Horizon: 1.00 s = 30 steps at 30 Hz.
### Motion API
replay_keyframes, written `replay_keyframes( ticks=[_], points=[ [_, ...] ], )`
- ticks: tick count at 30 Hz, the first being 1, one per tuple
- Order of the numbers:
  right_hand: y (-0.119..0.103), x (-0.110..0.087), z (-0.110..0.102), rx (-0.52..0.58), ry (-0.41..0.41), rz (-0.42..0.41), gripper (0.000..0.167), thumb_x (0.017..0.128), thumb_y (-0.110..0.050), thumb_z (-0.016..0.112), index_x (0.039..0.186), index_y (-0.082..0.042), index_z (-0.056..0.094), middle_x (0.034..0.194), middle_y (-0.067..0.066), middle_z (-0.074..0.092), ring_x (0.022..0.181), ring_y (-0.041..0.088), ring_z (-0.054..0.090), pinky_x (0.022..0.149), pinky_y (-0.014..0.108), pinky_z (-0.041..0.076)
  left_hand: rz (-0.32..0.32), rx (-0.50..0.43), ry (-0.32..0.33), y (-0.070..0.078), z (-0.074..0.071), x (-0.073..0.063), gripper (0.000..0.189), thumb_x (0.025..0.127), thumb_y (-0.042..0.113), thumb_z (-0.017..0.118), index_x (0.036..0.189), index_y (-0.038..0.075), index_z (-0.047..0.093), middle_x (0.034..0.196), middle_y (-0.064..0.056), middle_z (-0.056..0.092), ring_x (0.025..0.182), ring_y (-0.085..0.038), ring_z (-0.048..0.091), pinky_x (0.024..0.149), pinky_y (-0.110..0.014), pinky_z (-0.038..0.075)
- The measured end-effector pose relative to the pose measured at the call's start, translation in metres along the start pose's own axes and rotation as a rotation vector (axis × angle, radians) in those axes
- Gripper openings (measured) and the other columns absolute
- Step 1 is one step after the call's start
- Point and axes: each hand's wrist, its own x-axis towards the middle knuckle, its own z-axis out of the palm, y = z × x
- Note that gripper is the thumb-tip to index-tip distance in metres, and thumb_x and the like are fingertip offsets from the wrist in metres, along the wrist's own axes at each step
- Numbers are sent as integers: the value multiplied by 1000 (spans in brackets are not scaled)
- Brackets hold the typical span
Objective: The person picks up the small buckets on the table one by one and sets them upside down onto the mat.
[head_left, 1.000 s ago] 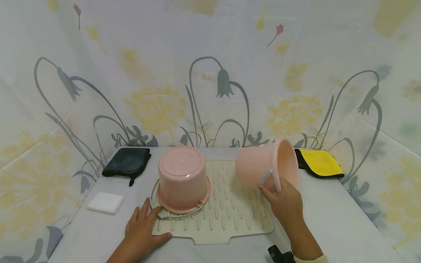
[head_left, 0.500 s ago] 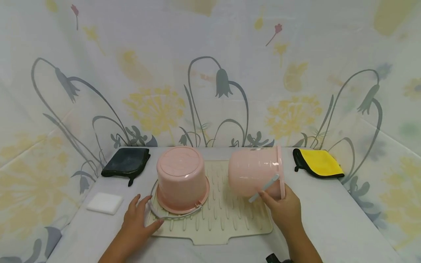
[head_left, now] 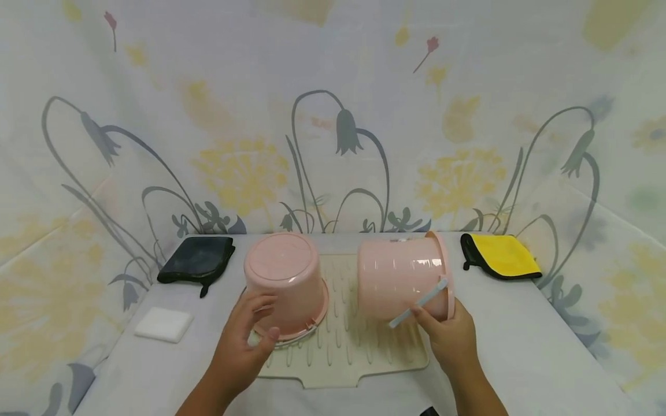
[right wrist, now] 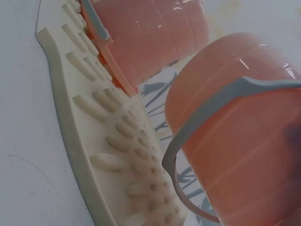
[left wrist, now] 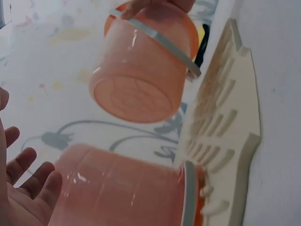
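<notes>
Upside down on the cream ribbed draining mat (head_left: pixel 330 372) stands one pink bucket (head_left: pixel 286 266), its grey handle lying around the rim. My left hand (head_left: pixel 241 341) is in front of its left side, fingers apart and slightly bent, holding nothing; whether it touches the wall I cannot tell. A second pink bucket (head_left: pixel 398 277) lies on its side in the air above the mat's right half, mouth to the right. My right hand (head_left: pixel 452 338) grips it at the rim, thumb by the grey handle (head_left: pixel 421 301). The fingers inside its mouth are hidden.
A folded dark cloth (head_left: pixel 198 260) lies at the back left of the white table, with a white sponge block (head_left: pixel 163 325) in front of it. At the back right is a yellow cloth with black edging (head_left: pixel 504 257). A patterned curtain closes off the back.
My left hand has moved up and right, from beside the mat's edge to the standing bucket. The right hand has turned the second bucket, so its opening no longer shows.
</notes>
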Motion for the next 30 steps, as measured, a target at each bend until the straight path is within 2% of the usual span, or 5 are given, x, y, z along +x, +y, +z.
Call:
replay_keyframes(
  ticks=[4, 10, 18, 25, 30],
  points=[
    [6, 0, 0, 79, -20, -4, 74, 91, -35, 84, 144, 5, 50, 137, 20, 61, 108, 14, 62, 82, 13, 52, 10, -12, -67, 11, 21, 13, 48, 96, 9, 70, 141, 17, 56, 145, 0, 54, 133, -16, 54, 108, -30, 51],
    [13, 3, -2, 163, -58, -19, 71, 96, -29, 79, 149, 4, 45, 143, 19, 58, 103, -2, 63, 85, 10, 53, -197, -182, -212, 22, 51, 36, 59, 98, 21, 70, 152, 29, 46, 158, 3, 41, 142, -35, 50, 109, -60, 49],
    [19, 2, -4, 204, -60, -14, 66, 97, -22, 78, 148, 6, 47, 139, 19, 61, 101, -1, 65, 84, 14, 56, -267, -178, -208, 24, 80, 58, 69, 94, 30, 74, 155, 22, 43, 158, -5, 42, 143, -34, 47, 117, -56, 41],
    [22, 4, -4, 308, -46, -10, 64, 95, -17, 80, 145, 8, 48, 117, -6, 66, 99, 2, 69, 81, 20, 60, -393, -195, -251, 28, 101, 74, 86, 92, 45, 73, 162, 26, 29, 167, -13, 29, 149, -46, 39, 115, -63, 40],
    [26, 3, -2, 334, -41, -56, 62, 94, -15, 80, 143, 8, 50, 112, -12, 68, 98, 3, 70, 81, 22, 61, -494, -205, -290, 25, 115, 80, 110, 85, 51, 78, 168, 33, 7, 175, -14, 9, 160, -44, 11, 119, -70, 28]
  ],
)
